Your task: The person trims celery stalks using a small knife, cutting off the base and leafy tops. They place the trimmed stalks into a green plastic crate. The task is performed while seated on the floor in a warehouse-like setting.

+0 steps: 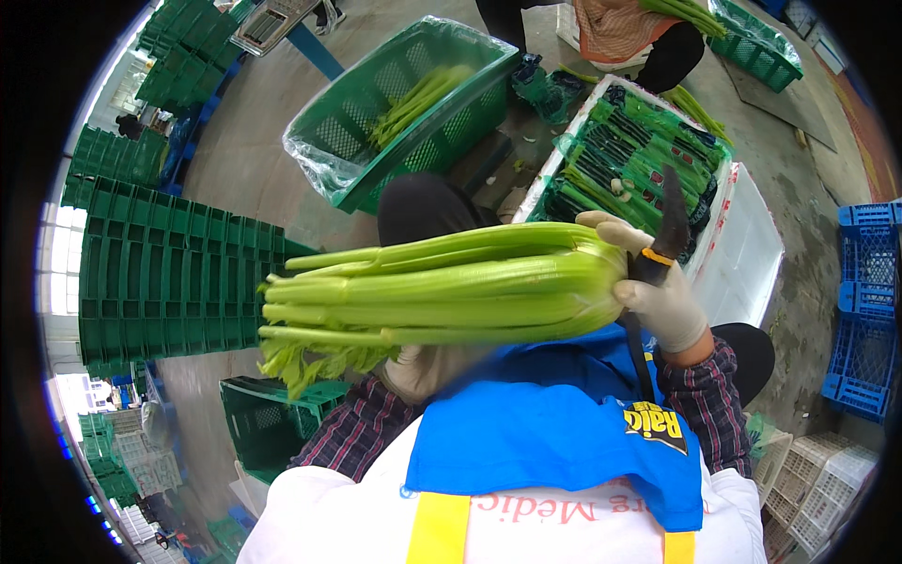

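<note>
A large bunch of celery (451, 282) lies sideways in front of me, leafy end to the left. My right hand (658, 296), in a pale glove, grips the root end along with a dark curved knife (675, 211) banded in orange, blade pointing up. My left hand (413, 381), also gloved, is under the bunch at the leafy half; its fingers are hidden by the celery. Just beyond, a white foam box (539, 195) holds green packed vegetables (629, 164).
A lined green crate (352, 188) with stalks stands ahead, near another person (611, 28). Tall green crate stacks (169, 282) line the left, beside a low green crate (254, 432). Blue crates (855, 357) and white baskets (817, 479) sit at the right.
</note>
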### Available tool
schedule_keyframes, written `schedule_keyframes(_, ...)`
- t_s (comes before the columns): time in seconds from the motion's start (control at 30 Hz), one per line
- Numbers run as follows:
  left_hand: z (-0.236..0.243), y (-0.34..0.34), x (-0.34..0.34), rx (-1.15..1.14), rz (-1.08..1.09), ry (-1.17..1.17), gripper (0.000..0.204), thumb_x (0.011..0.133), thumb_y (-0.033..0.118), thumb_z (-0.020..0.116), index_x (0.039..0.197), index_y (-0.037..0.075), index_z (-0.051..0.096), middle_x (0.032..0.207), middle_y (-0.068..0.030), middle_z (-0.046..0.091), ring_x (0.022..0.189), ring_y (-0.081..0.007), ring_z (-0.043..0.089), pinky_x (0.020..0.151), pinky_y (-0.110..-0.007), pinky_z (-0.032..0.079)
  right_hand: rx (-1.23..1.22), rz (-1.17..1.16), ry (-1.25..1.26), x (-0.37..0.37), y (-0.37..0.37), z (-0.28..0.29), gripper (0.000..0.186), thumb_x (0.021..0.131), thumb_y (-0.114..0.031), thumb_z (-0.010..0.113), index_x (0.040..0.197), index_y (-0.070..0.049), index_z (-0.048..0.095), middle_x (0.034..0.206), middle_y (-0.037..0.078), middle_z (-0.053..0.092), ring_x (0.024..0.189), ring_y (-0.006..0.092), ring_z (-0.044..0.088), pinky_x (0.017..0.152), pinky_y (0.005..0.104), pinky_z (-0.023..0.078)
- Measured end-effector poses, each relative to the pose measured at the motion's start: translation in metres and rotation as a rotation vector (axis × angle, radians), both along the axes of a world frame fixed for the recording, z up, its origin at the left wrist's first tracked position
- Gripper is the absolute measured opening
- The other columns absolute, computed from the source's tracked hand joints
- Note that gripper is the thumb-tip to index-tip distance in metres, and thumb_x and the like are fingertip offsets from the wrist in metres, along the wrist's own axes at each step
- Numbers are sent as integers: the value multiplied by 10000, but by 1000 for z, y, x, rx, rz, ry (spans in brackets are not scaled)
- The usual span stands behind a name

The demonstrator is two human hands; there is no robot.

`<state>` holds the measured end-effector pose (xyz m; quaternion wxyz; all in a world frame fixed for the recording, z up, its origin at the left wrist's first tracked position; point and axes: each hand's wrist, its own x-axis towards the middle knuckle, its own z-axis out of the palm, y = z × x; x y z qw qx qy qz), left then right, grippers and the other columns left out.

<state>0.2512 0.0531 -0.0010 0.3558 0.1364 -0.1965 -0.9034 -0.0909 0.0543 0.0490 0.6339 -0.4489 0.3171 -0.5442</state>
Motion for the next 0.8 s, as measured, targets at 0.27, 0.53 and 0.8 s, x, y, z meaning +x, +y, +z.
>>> schedule_keyframes(0.27, -8, -60, 1, -158, 58, 185, 519, 1094, 349, 616, 1509, 43, 559, 1557, -180, 571, 1418, -312, 580, 1197, -484, 501, -112, -85, -75, 13, 4, 34, 856, 898, -166, 825, 1622, 27, 411, 1636, 214, 467, 1488, 295, 497, 1238, 420, 396)
schedule_keyframes(0.53, 4, -104, -53, 123, 64, 410, 616, 1151, 415, 451, 1634, 40, 373, 1683, -173, 411, 1517, -310, 455, 1263, -468, 415, 112, -190, -35, 33, 25, 32, 816, 923, -128, 819, 1617, 34, 422, 1617, 155, 500, 1431, 238, 533, 1192, 354, 405)
schedule_keyframes(0.8, 10, -130, -99, -10, -4, 281, 690, 1107, 524, 520, 1658, 133, 380, 1643, -160, 457, 1475, -370, 492, 1199, -549, 480, 29, -158, 83, 50, 35, 19, 723, 954, -104, 781, 1594, 19, 467, 1530, 115, 593, 1310, 200, 595, 1133, 373, 456)
